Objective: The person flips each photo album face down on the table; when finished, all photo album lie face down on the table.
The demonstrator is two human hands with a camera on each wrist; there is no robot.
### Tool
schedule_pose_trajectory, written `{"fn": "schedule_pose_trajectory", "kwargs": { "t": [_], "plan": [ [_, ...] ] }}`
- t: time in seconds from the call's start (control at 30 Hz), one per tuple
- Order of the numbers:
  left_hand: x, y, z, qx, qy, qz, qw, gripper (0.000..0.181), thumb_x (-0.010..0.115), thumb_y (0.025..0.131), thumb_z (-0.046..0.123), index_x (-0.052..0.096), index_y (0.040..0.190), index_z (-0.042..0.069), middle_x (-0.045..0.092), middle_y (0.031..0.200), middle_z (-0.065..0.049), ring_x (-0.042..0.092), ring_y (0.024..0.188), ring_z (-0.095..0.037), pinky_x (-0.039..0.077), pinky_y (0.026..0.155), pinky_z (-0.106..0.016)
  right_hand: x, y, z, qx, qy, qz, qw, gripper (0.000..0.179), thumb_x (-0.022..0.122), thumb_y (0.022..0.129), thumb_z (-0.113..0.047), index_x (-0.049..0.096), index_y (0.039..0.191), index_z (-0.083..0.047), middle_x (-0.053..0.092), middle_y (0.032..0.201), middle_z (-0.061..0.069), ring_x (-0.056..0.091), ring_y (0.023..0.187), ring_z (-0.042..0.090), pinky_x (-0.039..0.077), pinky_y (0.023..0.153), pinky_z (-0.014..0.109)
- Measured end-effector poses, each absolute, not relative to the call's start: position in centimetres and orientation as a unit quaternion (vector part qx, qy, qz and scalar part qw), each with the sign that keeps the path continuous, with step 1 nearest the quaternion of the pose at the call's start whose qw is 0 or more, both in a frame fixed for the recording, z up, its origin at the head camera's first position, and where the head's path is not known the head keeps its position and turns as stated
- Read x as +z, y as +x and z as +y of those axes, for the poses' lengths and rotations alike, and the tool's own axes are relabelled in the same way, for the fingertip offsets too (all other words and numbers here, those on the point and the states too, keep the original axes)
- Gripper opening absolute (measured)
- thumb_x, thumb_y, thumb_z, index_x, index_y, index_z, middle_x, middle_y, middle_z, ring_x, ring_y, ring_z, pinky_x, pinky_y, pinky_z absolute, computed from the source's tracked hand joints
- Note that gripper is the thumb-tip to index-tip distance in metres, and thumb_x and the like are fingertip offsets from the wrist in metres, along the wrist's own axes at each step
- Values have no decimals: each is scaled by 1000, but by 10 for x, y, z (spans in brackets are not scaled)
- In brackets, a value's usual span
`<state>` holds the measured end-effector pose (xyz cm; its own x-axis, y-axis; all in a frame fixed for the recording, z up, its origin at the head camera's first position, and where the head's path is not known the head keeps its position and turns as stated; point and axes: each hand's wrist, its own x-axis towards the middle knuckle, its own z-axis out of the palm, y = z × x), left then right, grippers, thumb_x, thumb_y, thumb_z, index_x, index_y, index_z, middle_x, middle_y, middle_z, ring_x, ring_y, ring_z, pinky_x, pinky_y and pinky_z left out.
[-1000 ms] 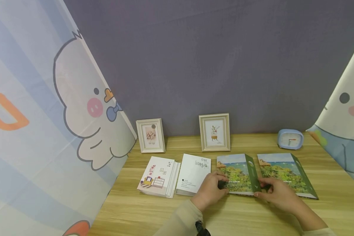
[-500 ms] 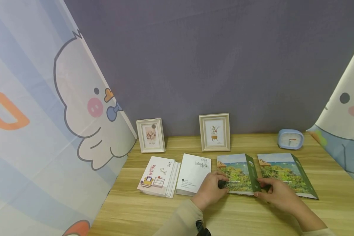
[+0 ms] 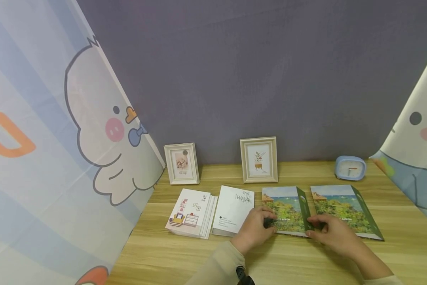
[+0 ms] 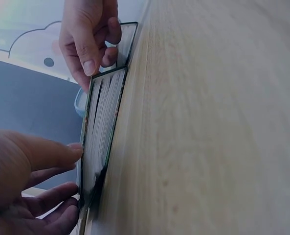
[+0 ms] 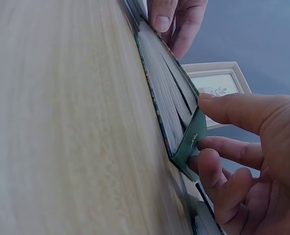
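A photo album (image 3: 286,211) with a painted seaside cover and a green spine lies on the table between my hands. My left hand (image 3: 254,229) touches its left edge, and fingertips (image 4: 74,152) meet the cover's edge in the left wrist view. On the other side my right hand (image 3: 336,233) touches the green spine; its thumb is at the cover's edge and its index finger against the spine (image 5: 191,144) in the right wrist view. A matching album (image 3: 343,208) lies just to the right, partly behind my right hand. The pages' edge shows in both wrist views.
Left of my left hand lie a white book (image 3: 234,206) with Chinese lettering and a stack of white books (image 3: 190,213). Two picture frames (image 3: 181,163) and a blue clock (image 3: 350,168) stand along the back. A grey backdrop (image 3: 234,79) rises behind the wooden table (image 3: 288,263).
The album between my hands has shifted very slightly, its far edge a touch nearer. My right fingertips have moved a little along its spine; the other objects have stayed in place.
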<state>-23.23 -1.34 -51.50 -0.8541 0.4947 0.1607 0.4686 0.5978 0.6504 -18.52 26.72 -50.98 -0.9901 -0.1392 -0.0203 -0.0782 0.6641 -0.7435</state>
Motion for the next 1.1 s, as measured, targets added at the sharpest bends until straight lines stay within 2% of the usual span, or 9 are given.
{"fn": "schedule_pose_trajectory", "kwargs": {
  "t": [0.17,0.3,0.37,0.57,0.7,0.83,1.1],
  "plan": [
    [-513,-231,-17,382,275,882,31,32,80,95,22,75,127,20,60,136,11,53,131,-11,44,113,-29,-510,-185,266,-406,-56,911,35,59,85,89,-39,69,131,-1,66,107,8,51,59,14,46,46,30],
    [-507,-230,-31,416,271,868,34,34,77,98,22,72,132,21,59,138,12,54,132,-10,49,109,-31,-510,-185,264,-410,-64,910,24,56,82,92,-39,69,130,-1,65,107,7,52,61,13,47,47,29],
    [-504,-231,-41,429,266,863,22,34,76,99,20,71,133,20,60,137,11,55,131,-11,50,109,-33,-509,-184,262,-413,-70,908,14,52,81,93,-38,70,129,-1,64,106,7,52,62,13,47,48,29],
    [-503,-239,-75,470,244,847,-38,34,72,100,14,69,134,16,63,135,6,57,130,-15,51,109,-39,-501,-184,254,-406,-76,911,-5,45,82,93,-36,71,124,-5,57,84,2,51,61,12,43,48,28],
    [-509,-239,-99,494,228,836,-67,34,73,99,14,70,133,12,64,134,5,58,129,-17,51,109,-43,-498,-186,246,-400,-93,911,-26,38,82,93,-32,73,121,-7,62,90,0,54,66,9,46,51,28],
    [-506,-241,-122,536,209,813,-91,34,74,97,10,70,131,6,67,133,-1,58,131,-23,48,112,-48,-496,-186,239,-398,-92,912,-37,34,83,92,-29,74,118,-9,65,95,-2,56,70,8,48,52,27],
    [-506,-251,-156,553,135,812,-129,36,75,95,6,68,131,10,64,136,-8,56,133,-30,45,114,-52,-491,-184,222,-415,-103,903,-38,34,84,91,-25,74,120,-8,66,103,0,57,75,8,49,52,27]
  ]
}}
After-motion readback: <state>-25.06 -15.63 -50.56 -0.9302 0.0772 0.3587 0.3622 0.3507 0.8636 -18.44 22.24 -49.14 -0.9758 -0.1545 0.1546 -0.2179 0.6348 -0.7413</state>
